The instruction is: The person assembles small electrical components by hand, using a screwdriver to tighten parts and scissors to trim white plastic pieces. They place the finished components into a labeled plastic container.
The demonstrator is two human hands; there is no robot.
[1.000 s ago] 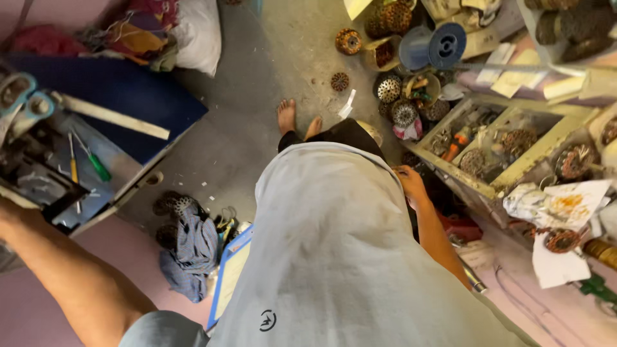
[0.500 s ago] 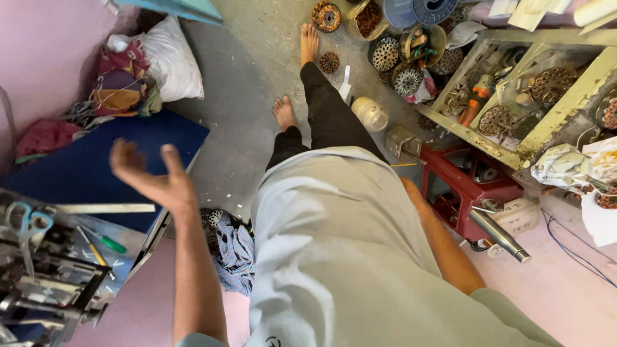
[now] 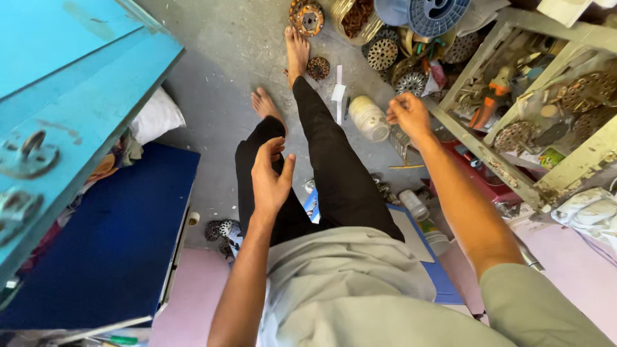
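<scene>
At the upper left of the frame, a bright blue painted wooden door (image 3: pixel 77 96) with a metal latch fills the corner, and below it a dark blue flat panel (image 3: pixel 116 244) lies along the lower left beside a white cloth bundle (image 3: pixel 154 115). In the centre, a person seen from above stands barefoot on a grey concrete floor (image 3: pixel 218 58) in black trousers (image 3: pixel 328 173) and a pale grey shirt (image 3: pixel 353 295). The left hand (image 3: pixel 270 173) hangs in mid-air over the left thigh, fingers loosely spread and slack, gripping nothing. Just above centre, a round perforated metal disc (image 3: pixel 318 67) lies on the floor beside the forward foot. Right of centre, a white plastic jar (image 3: pixel 371 118) lies on its side on the floor, near the right hand (image 3: pixel 408 114), which is half curled with fingertips drawn together; whether it pinches anything small cannot be told. That hand hovers just left of a pale green wooden shelf rack (image 3: pixel 488 154) that crosses the right side of the frame, its compartments packed with round wound metal parts and orange-handled pliers (image 3: pixel 491 96). At the top, a blue plastic spool (image 3: pixel 430 13) sits among more perforated discs.
</scene>
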